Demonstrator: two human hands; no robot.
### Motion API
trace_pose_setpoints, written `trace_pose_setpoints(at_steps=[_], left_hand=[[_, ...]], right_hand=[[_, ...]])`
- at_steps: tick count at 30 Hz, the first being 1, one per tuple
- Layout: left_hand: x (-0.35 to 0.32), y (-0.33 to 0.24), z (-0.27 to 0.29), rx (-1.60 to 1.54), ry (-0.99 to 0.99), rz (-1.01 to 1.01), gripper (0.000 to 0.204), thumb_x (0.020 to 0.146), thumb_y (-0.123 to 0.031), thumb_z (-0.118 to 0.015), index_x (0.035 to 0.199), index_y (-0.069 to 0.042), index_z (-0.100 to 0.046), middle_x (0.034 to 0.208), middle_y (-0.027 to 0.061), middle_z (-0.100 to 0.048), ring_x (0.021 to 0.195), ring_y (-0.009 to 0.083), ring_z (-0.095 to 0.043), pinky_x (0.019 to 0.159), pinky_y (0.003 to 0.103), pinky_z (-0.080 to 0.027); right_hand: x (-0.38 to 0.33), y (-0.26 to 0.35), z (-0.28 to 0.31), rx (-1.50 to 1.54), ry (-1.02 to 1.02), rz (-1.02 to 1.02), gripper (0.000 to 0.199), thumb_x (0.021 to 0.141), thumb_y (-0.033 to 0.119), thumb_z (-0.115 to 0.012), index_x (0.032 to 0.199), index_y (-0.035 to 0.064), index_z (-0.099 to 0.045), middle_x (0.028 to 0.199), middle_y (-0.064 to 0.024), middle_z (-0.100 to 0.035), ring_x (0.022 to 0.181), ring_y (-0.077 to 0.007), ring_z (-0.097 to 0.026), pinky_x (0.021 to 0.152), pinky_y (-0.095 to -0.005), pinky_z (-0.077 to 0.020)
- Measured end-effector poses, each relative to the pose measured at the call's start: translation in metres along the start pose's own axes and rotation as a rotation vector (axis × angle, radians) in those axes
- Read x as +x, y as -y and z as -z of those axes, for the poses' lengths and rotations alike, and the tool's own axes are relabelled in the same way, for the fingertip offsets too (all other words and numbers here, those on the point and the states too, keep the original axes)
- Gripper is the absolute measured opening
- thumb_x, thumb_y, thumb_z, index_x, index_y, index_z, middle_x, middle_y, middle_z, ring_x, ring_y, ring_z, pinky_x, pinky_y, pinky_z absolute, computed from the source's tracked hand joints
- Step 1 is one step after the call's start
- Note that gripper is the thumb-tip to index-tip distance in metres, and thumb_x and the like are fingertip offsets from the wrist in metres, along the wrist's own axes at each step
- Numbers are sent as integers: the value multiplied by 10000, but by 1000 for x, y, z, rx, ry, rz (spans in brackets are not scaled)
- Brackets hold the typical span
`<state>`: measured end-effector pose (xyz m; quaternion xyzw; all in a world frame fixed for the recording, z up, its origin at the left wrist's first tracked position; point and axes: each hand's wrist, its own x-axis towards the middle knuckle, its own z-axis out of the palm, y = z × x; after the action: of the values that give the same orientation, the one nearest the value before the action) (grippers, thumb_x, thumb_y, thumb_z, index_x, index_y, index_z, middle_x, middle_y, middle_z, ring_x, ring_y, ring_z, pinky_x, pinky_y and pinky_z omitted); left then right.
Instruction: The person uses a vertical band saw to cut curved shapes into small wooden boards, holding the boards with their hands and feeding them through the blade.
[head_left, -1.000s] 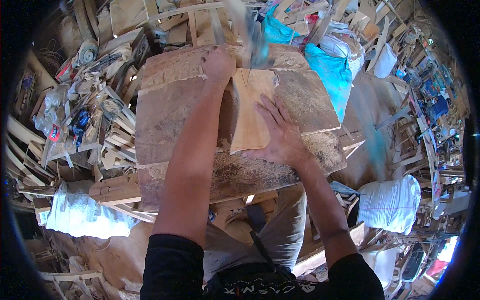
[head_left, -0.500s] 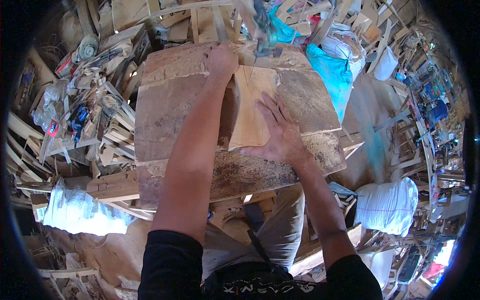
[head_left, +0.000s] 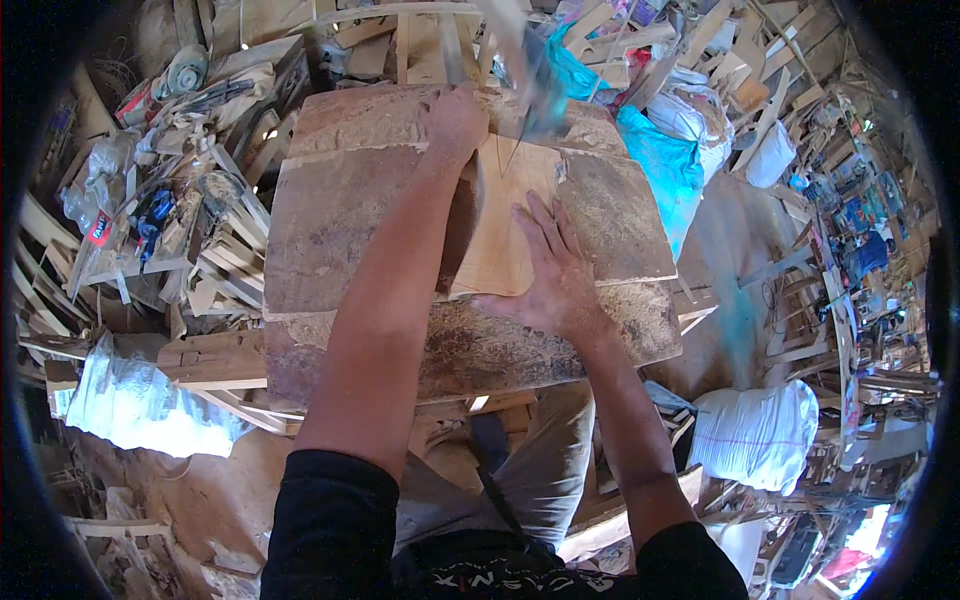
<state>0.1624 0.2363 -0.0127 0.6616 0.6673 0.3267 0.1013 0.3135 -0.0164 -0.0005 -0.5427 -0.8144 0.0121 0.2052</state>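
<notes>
With twelve o'clock pointing straight away from me, a pale, curve-sided board [head_left: 500, 225] is lying flat on the brown plank counter [head_left: 340, 210], just beyond the middle of my view toward half past twelve. My right fingers [head_left: 548, 237] are resting at two o'clock, spreading over the board's right side, with the thumb [head_left: 492, 305] stretching left along its near edge. My left fingers [head_left: 455, 113] are curling beside the board's far left corner, close to twelve o'clock; they're facing away from me, so I can't tell whether they're pinching the wood or only bracing next to it. A thin dark line [head_left: 514, 155] is running from the board's far part up toward a blurred blue-green object [head_left: 545, 95] at half past twelve. Sawdust [head_left: 615, 215] is coating parts of the counter. Around it, a bright blue sack [head_left: 660, 165] is slumping at two o'clock, a bulging white sack [head_left: 755, 435] is sitting at four, a shiny white bundle [head_left: 150, 400] is lying at half past eight, and wood offcuts [head_left: 232, 270] are piling up at nine.
</notes>
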Motion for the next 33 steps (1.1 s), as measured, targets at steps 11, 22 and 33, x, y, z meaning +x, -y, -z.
trace_pose_setpoints(at_steps=[11, 22, 33], left_hand=[[12, 19, -31, -24, 136, -127, 428, 974, -243, -537, 1383, -141, -611, 1494, 214, -550, 1419, 413, -478, 1174, 630, -324], [-20, 3, -21, -36, 54, -180, 421, 991, -282, -515, 1375, -161, -639, 1460, 232, -555, 1375, 438, -508, 1173, 577, -346], [-20, -6, -5, -114, 95, -169, 426, 956, -221, -528, 1354, -131, -652, 1437, 235, -573, 1358, 443, -511, 1176, 594, -332]], right_hand=[[-14, 0, 12, 156, 33, -71, 1180, 687, 584, -916, 1590, 61, -364, 1650, -343, -218, 1523, -518, -279, 1207, -560, -367], [-14, 13, 4, 42, -6, -142, 1351, 683, 641, -890, 1588, -91, -205, 1596, -424, -247, 1482, -564, -318, 1192, -570, -373], [-9, 17, -5, -35, -45, -163, 1343, 673, 571, -925, 1571, -128, -212, 1571, -389, -344, 1463, -518, -374, 1206, -542, -359]])
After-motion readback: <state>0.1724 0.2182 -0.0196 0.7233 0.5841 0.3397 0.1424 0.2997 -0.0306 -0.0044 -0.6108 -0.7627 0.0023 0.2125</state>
